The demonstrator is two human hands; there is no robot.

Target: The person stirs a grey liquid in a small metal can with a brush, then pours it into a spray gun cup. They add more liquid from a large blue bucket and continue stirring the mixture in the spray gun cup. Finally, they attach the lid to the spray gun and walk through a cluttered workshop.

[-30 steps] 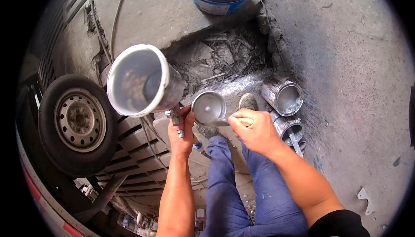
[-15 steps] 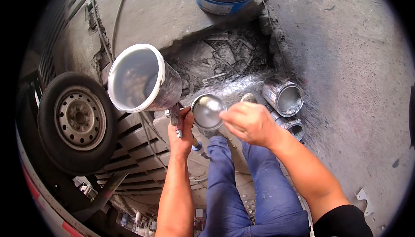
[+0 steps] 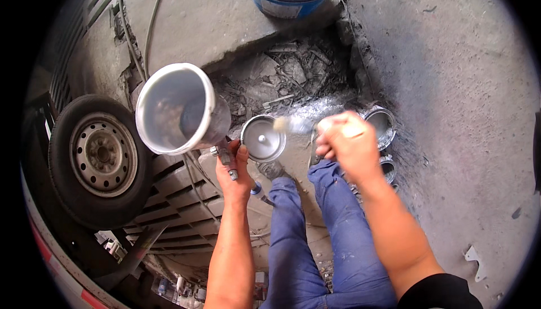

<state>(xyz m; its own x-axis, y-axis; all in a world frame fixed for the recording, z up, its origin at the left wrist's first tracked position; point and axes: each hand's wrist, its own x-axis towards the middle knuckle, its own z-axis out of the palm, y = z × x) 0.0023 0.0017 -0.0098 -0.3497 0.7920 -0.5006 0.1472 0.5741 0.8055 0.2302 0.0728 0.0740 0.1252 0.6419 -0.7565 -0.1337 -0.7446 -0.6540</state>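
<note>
My left hand (image 3: 235,171) is closed round the handle of a spray gun (image 3: 225,157) with metal fittings. Above the gun, at its left, is a large whitish tub (image 3: 209,116), tilted so its hazy grey inside shows. By my left fingertips is a round metal can (image 3: 258,150), silver-grey inside, with a small pale knob or spot in its middle. To its right, my right hand (image 3: 352,143) is pinched round a small brush-like tool (image 3: 298,125), smeared by motion. The tool's pale tip points left, over the can's right rim.
A spare wheel (image 3: 103,154) stands at the left. Ahead lies a broken pit (image 3: 287,75) full of rubble, with a blue drum (image 3: 293,5) beyond it. Paint-covered cans (image 3: 381,126) stand right of my legs. A hose (image 3: 151,24) runs across the concrete at the upper left.
My right hand has moved right and slightly up, lifting the brush-like tool away from the can. The tub, gun and can have shifted a little left.
</note>
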